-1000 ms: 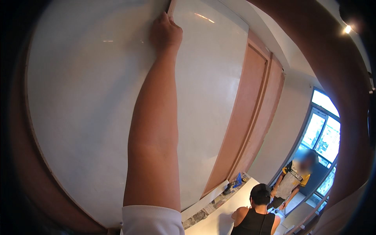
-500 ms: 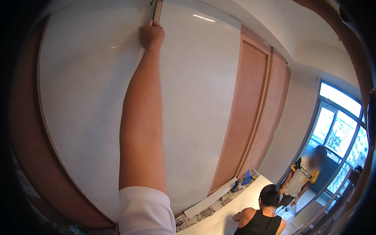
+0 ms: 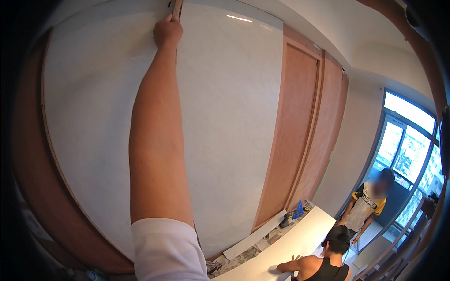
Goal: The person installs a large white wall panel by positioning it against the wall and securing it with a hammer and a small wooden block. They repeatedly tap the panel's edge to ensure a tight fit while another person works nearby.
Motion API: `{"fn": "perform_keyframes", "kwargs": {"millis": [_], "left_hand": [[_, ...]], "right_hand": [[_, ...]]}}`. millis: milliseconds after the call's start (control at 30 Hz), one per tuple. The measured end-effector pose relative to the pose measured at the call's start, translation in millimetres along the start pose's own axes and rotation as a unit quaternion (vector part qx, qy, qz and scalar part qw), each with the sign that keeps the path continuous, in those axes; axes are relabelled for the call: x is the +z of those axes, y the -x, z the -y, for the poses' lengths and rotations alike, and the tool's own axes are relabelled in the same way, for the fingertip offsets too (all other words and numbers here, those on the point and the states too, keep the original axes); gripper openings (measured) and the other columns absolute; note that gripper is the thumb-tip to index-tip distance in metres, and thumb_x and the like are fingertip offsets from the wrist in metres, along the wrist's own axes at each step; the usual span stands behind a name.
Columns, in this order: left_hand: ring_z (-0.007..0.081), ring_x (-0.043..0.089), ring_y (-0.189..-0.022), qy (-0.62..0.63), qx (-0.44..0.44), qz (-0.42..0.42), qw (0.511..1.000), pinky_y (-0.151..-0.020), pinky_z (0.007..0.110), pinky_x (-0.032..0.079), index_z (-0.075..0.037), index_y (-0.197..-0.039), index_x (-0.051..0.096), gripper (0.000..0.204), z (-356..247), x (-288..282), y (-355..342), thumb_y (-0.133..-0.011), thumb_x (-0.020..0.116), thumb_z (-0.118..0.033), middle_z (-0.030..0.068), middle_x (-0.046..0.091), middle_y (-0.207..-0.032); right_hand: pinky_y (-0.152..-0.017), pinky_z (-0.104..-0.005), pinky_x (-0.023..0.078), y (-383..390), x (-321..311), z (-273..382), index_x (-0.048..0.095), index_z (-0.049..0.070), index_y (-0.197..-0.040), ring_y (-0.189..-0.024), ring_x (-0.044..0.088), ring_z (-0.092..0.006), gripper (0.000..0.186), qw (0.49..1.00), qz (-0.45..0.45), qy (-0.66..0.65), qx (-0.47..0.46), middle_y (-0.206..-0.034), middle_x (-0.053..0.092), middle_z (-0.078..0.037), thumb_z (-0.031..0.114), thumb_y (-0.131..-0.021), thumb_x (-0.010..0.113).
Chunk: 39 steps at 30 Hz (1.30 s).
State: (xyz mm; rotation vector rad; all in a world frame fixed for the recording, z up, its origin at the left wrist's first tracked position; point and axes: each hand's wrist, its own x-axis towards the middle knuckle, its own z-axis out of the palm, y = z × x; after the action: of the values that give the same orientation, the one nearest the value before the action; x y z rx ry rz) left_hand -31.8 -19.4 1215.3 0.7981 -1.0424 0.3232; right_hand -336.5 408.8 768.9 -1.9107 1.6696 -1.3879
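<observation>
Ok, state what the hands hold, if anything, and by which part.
The left hand grips a wooden strip at the lower end of its visible length. The right hand is out of view, so cannot be told.

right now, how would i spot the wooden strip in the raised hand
Start with the pale glossy wall panels and follow the bare forearm up to the left hand. The narrow tan wooden strip sticks up from that grip, cut off by the picture's upper edge. Being held and slim sets it apart from the broad reddish-brown panels at right.

Smooth glossy panel (image 3: pixel 229 117), matt wooden boards (image 3: pixel 297 112)
</observation>
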Motion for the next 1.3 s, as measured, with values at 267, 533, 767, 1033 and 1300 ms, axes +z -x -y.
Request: {"fn": "perform_keyframes", "kwargs": {"millis": [267, 533, 767, 1033, 1300], "left_hand": [[0.0286, 0.069, -0.112, 0.035, -0.025, 0.037, 0.998, -0.095, 0.042, 0.055, -0.025, -0.132, 0.070, 0.041, 18, -13, -9, -0.097, 0.062, -0.044, 0.0075, 0.074, -0.121], [0.0226, 0.067, -0.114, 0.083, 0.044, 0.094, 0.991, -0.096, 0.036, 0.052, -0.015, -0.144, 0.060, 0.055, 17, -6, -4, -0.094, 0.069, -0.034, 0.0107, 0.070, -0.129], [0.0220, 0.069, -0.102, 0.156, -0.010, 0.122, 0.980, -0.093, 0.034, 0.053, -0.015, -0.143, 0.061, 0.057, 23, -3, -6, -0.088, 0.075, -0.026, 0.0126, 0.074, -0.118], [0.0263, 0.068, -0.115, 0.106, 0.017, 0.116, 0.988, -0.100, 0.036, 0.052, -0.021, -0.139, 0.065, 0.054, 24, -13, 3, -0.089, 0.075, -0.036, 0.0139, 0.071, -0.125], [0.0355, 0.069, -0.109, 0.076, 0.097, 0.039, 0.992, -0.095, 0.043, 0.055, -0.012, -0.128, 0.070, 0.050, 27, -4, -6, -0.082, 0.072, -0.031, 0.0193, 0.072, -0.116]], "right_hand": [[-0.082, -0.0497, 0.055, -98, -31, 71, 0.074, 0.010, -0.110, -0.092, 0.071, -0.0344, 0.024, 0.964, -0.124, 0.119, -0.205, -0.099, 0.075, -0.014, 0.024, -0.100, 0.058], [-0.083, -0.0506, 0.055, -243, -74, 246, 0.073, 0.010, -0.111, -0.094, 0.071, -0.0357, 0.024, 0.752, -0.296, 0.389, -0.442, -0.100, 0.075, -0.015, 0.024, -0.100, 0.057], [-0.085, -0.0515, 0.054, -336, -64, 364, 0.073, 0.010, -0.112, -0.096, 0.070, -0.0367, 0.025, 0.592, -0.340, 0.533, -0.499, -0.100, 0.075, -0.015, 0.024, -0.100, 0.057], [-0.086, -0.0520, 0.054, -382, -28, 425, 0.073, 0.010, -0.114, -0.099, 0.070, -0.0378, 0.025, 0.540, -0.323, 0.607, -0.486, -0.103, 0.074, -0.016, 0.024, -0.099, 0.058], [-0.084, -0.0504, 0.056, -408, -15, 444, 0.075, 0.009, -0.109, -0.098, 0.070, -0.0365, 0.022, 0.475, -0.326, 0.625, -0.528, -0.105, 0.075, -0.015, 0.022, -0.096, 0.062]]}}
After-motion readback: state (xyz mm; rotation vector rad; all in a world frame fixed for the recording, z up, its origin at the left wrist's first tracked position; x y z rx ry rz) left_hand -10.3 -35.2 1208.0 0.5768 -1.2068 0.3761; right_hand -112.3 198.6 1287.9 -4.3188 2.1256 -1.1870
